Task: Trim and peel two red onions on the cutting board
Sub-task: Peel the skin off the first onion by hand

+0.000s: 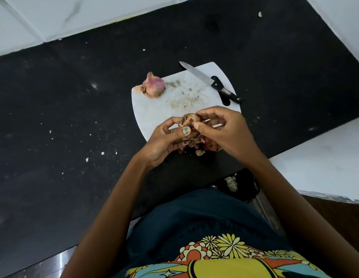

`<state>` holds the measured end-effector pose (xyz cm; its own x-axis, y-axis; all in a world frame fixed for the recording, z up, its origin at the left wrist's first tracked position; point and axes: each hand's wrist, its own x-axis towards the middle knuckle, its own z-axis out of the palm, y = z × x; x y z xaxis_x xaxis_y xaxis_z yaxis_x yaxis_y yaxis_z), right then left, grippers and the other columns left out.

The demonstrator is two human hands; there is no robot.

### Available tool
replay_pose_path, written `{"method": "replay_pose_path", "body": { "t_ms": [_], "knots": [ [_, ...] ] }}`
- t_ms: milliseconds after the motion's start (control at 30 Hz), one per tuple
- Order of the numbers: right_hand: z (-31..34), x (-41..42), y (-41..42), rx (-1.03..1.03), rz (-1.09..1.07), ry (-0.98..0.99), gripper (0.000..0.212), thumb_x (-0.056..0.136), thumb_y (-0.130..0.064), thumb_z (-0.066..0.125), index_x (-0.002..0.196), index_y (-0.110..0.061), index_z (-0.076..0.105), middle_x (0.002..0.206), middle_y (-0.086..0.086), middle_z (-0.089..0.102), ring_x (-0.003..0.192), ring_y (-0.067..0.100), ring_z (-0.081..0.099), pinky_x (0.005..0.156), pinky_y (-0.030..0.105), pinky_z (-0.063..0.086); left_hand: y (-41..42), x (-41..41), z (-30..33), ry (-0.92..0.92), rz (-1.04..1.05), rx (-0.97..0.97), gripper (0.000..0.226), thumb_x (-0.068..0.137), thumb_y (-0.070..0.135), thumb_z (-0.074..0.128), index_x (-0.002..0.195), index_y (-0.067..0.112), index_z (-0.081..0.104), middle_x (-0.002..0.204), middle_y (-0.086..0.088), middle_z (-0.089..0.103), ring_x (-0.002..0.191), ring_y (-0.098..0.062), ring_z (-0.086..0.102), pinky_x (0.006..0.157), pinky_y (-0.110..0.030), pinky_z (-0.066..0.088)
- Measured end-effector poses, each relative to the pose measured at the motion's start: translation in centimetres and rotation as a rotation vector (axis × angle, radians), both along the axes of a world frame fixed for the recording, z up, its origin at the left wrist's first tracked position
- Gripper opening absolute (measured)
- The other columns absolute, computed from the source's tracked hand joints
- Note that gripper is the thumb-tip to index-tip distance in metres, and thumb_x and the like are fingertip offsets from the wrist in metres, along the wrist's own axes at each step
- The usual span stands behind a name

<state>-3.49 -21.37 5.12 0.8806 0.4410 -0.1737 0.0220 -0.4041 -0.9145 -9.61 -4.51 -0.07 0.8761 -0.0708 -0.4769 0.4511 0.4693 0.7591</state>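
My left hand (164,140) grips a red onion (189,120) with brown, blotchy skin above the near edge of the white cutting board (154,113). My right hand (222,127) pinches the onion's skin at its top between thumb and fingertips. Loose peel pieces (206,146) lie under my hands at the board's near edge. A second red onion (153,85), with its pink papery skin on, sits at the board's far left corner. A black-handled knife (214,82) lies across the board's far right corner, blade pointing away to the left.
The board lies on a black counter (74,117) speckled with small crumbs. White tiled walls (54,15) bound it at the back and right. A white ledge (325,161) is at the right, with a dark bag (240,185) holding scraps below the counter's edge.
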Motion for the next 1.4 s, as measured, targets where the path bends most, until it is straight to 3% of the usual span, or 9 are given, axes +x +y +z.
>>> {"method": "replay_pose_path", "body": {
  "t_ms": [267,400,600,733,867,1000,1167,1300,1400],
  "knots": [
    [-0.1,0.2,0.0,-0.005,0.014,-0.004,0.021,0.075,-0.010,0.076,0.095,-0.015,0.070,0.087,-0.004,0.072,0.076,0.008,0.069,0.069,0.022,0.057,0.1,-0.1,-0.3,-0.033,-0.019,0.022,0.026,0.068,0.015,0.072,0.092,0.017,0.061,0.079,0.001,0.072,0.075,-0.011,0.069,0.067,-0.018,0.056],
    [-0.1,0.1,0.2,-0.005,0.010,-0.021,0.020,0.072,-0.008,0.077,0.090,-0.014,0.070,0.081,-0.006,0.071,0.070,0.005,0.067,0.064,0.018,0.055,-0.1,-0.1,-0.6,-0.051,-0.019,-0.010,0.042,0.047,0.033,0.092,0.082,0.025,0.071,0.082,-0.002,0.073,0.075,-0.014,0.071,0.065,-0.020,0.056],
    [-0.5,0.5,-0.2,-0.030,-0.084,-0.130,0.018,0.076,0.000,0.066,0.082,-0.015,0.072,0.072,-0.008,0.069,0.064,0.005,0.065,0.062,0.018,0.054,-0.2,-0.1,-0.5,-0.045,-0.014,-0.020,0.067,0.042,0.041,0.094,0.096,0.017,0.063,0.084,-0.003,0.074,0.076,-0.012,0.071,0.066,-0.019,0.055],
    [-0.6,0.6,-0.3,0.012,-0.082,-0.075,0.020,0.082,0.000,0.064,0.094,-0.013,0.073,0.079,-0.009,0.070,0.072,0.007,0.069,0.072,0.026,0.058,0.0,0.0,-0.4,-0.026,0.003,-0.006,0.050,0.055,0.026,0.091,0.095,0.018,0.062,0.084,-0.002,0.073,0.076,-0.011,0.069,0.067,-0.019,0.055],
    [-0.9,0.8,-0.5,0.061,-0.210,0.028,0.020,0.088,-0.005,0.062,0.091,-0.023,0.068,0.081,0.001,0.072,0.069,0.012,0.071,0.067,0.028,0.059,0.0,0.1,-0.6,-0.025,0.007,-0.061,0.071,0.041,0.040,0.095,0.101,0.017,0.064,0.089,-0.004,0.072,0.078,-0.013,0.068,0.069,-0.021,0.056],
    [-2.1,0.8,-1.3,-0.216,-0.130,-0.117,0.011,0.087,-0.014,0.064,0.095,-0.015,0.056,0.072,0.002,0.070,0.063,0.018,0.067,0.064,0.033,0.055,0.0,0.0,-0.7,-0.003,0.015,-0.104,0.079,0.040,0.038,0.096,0.106,0.015,0.059,0.093,-0.005,0.071,0.082,-0.015,0.067,0.079,-0.026,0.057],
    [-3.5,0.6,-1.6,-0.556,0.029,-0.244,0.009,0.087,-0.022,0.066,0.093,-0.014,0.065,0.089,0.002,0.063,0.082,0.019,0.061,0.073,0.035,0.050,0.1,-0.1,-0.7,0.016,0.040,-0.129,0.047,0.072,0.021,0.075,0.115,0.014,0.056,0.097,-0.005,0.071,0.084,-0.015,0.069,0.081,-0.026,0.055],
    [-1.5,0.1,-0.9,-0.231,-0.071,-0.159,0.016,0.091,-0.022,0.061,0.103,-0.015,0.069,0.091,-0.003,0.063,0.071,0.001,0.054,0.068,0.013,0.044,0.2,-0.2,-0.7,0.022,0.053,-0.101,0.028,0.085,0.014,0.065,0.111,0.013,0.057,0.092,-0.002,0.072,0.080,-0.012,0.068,0.078,-0.024,0.056],
    [0.1,-0.4,0.1,-0.059,-0.058,-0.015,0.018,0.087,-0.026,0.068,0.103,-0.017,0.070,0.090,-0.002,0.067,0.071,0.006,0.062,0.065,0.011,0.049,0.0,-0.2,-0.5,0.016,0.042,-0.089,0.024,0.085,0.014,0.064,0.108,0.013,0.056,0.091,-0.001,0.071,0.082,-0.011,0.068,0.077,-0.022,0.056]
  ]
}}
